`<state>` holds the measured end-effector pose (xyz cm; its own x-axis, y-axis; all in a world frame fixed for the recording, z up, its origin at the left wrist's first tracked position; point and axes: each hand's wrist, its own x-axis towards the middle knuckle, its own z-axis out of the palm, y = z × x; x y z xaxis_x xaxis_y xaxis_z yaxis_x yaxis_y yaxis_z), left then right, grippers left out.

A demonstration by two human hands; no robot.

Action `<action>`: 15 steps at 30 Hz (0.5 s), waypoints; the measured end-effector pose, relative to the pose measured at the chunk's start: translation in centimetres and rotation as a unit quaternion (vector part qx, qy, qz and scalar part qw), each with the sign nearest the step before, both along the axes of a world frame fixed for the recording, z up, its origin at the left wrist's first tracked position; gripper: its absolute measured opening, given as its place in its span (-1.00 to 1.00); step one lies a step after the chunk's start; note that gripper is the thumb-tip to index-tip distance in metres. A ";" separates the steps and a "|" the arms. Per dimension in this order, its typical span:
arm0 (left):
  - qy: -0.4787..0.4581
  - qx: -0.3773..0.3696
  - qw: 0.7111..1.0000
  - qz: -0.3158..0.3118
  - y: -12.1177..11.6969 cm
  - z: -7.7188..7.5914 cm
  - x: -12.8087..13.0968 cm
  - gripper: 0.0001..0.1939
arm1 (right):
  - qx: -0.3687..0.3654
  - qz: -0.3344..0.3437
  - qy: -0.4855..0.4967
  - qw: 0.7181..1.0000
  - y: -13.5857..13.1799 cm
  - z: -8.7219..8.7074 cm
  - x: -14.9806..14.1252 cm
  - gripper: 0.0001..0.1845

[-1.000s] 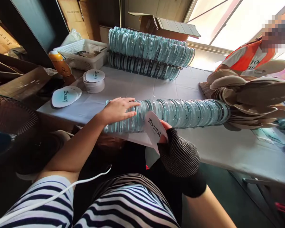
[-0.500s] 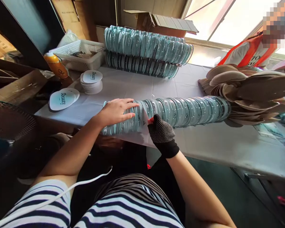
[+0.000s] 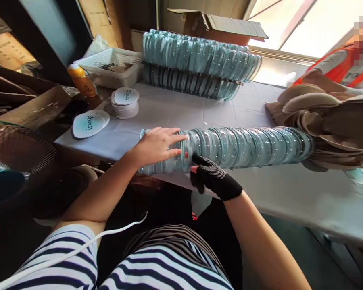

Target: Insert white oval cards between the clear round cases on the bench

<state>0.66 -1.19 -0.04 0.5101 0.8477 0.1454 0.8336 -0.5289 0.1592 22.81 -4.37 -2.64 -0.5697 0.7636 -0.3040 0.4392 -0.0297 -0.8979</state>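
The bare left hand point(image 3: 159, 147) lay open, fingers spread, on a ribbed row of clear teal lids point(image 3: 230, 147); the gloved right hand point(image 3: 213, 179) pinched its near edge on the cloth-covered counter point(image 3: 175, 110).

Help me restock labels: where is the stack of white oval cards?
In the head view, the stack of white oval cards sits at the table's far left, just in front of the white basket and right of the orange bottle.
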 end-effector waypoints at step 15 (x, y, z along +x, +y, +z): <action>-0.106 -0.046 0.796 0.594 5.4 -5.8 -25.3 0.15 | 0.547 -0.059 -0.224 0.805 -0.1 -4.8 4.2 -0.62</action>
<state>-24.60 4.17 -5.87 -0.6874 0.7256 0.0305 0.6860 0.6349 0.3555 26.96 -4.49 -7.42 -0.4944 0.7545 0.4317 0.7776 0.6058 -0.1682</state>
